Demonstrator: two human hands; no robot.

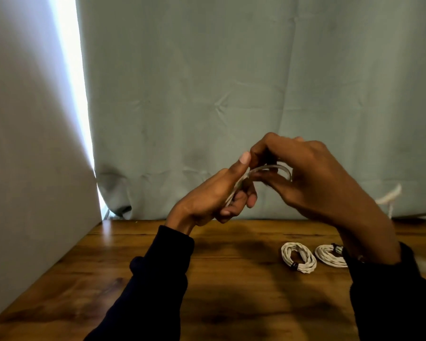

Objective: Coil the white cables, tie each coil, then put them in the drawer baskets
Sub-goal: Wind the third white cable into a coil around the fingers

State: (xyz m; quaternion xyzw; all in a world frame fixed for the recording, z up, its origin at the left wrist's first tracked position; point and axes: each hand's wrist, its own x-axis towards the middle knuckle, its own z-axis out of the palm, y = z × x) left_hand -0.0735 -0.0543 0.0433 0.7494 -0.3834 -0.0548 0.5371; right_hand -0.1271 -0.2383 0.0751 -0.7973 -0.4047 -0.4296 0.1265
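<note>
While raised above table (158, 303), white cable (268, 168) gripped between both hands.

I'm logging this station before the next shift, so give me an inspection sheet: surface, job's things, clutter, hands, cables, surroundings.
Surface: brown wooden table, with shadows of the arms on it.
Job's things: two tied coils lie side by side on the table, the left coil and the right coil, which the right sleeve partly hides; drawer baskets not in view.
Clutter: nothing seen.
Hands: left hand and right hand are raised above the table, both gripping a white cable.
Cables: the held cable loops between the hands; a white strand hangs by the curtain.
Surroundings: grey-green curtain behind, pale panel left.
</note>
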